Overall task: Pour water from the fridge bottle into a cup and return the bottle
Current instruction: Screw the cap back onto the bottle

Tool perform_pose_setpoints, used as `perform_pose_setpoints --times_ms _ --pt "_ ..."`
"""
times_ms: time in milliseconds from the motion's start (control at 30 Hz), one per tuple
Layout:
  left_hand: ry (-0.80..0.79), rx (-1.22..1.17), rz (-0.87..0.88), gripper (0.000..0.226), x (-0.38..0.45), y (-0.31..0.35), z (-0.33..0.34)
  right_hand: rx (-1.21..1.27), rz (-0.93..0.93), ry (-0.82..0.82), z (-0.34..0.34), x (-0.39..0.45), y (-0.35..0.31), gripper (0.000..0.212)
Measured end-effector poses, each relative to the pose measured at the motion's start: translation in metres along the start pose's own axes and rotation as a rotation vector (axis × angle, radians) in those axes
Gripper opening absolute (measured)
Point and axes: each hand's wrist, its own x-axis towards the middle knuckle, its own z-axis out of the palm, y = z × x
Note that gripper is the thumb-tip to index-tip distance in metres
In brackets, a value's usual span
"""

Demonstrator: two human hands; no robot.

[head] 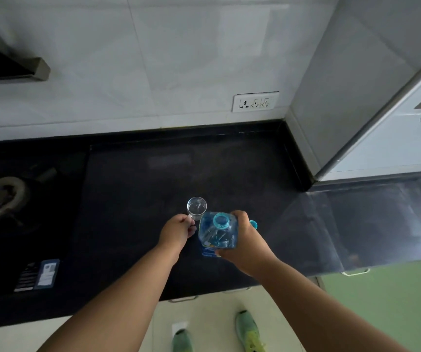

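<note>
Low in the frame's centre, the right hand (245,240) wraps its fingers round the blue water bottle (217,233), which stands upright and uncapped on the dark counter (133,199), likely gripped ready to tilt; the blue cap (253,224) peeks out just behind that hand; left of the bottle, the left hand (177,231) pinches the handle of the clear cup (196,207), probably steadying it for the pour; farther up, a wall socket (255,102) sits right of centre.

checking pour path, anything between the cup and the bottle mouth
Nothing: in the head view the cup stands just beyond the open bottle, with only bare counter between.
</note>
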Motion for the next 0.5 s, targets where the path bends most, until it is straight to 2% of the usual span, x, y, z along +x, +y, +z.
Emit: perform_pose_setpoints --times_ms 500 --pt "0.023 0.329 0.114 0.024 -0.011 0.008 0.004 0.006 -0.001 -0.026 0.000 0.003 0.006 0.088"
